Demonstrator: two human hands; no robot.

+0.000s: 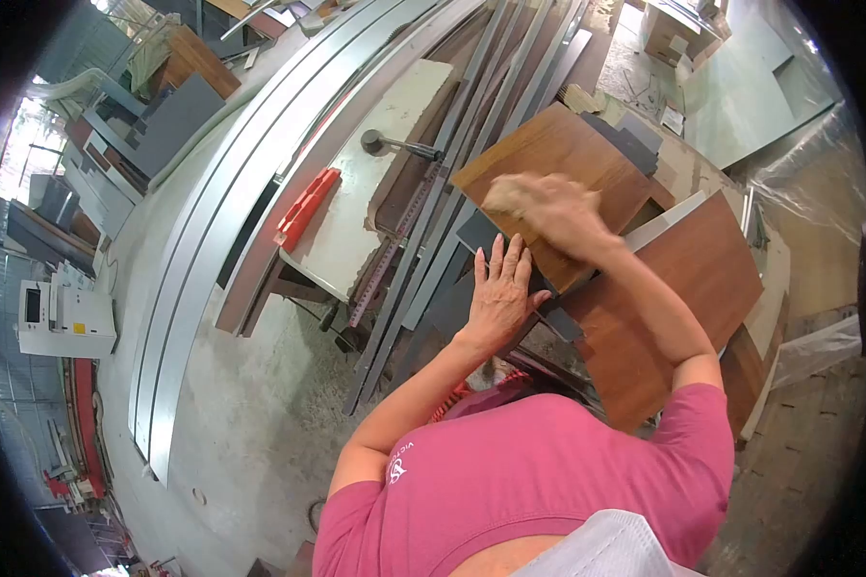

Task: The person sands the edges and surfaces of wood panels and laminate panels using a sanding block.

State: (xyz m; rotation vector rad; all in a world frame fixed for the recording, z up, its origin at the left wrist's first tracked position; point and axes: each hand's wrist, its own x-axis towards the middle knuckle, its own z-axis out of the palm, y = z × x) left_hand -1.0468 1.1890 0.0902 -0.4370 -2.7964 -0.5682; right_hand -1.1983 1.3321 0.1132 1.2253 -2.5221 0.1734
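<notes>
A brown wood-grain board (553, 144) lies at an angle in front of me. My right hand (566, 219) is on its top face, fingers closed over a crumpled tan cloth (503, 194), slightly blurred. Below and to the left, my left hand (500, 296) lies flat with fingers spread, its fingertips at the board's near left edge and over a dark grey panel (452, 306). A second brown board (669, 313) sits under my right forearm. Small dark grey pieces (635, 139) stick out beyond the first board's far right edge.
Long metal strips (452, 183) run beside the boards on the left. A mallet (373, 141) and a red tool (306, 208) rest on a worn pale tabletop (342, 226). Long silvery profiles (202, 250) stretch along the left. A white machine (67, 319) stands farther left.
</notes>
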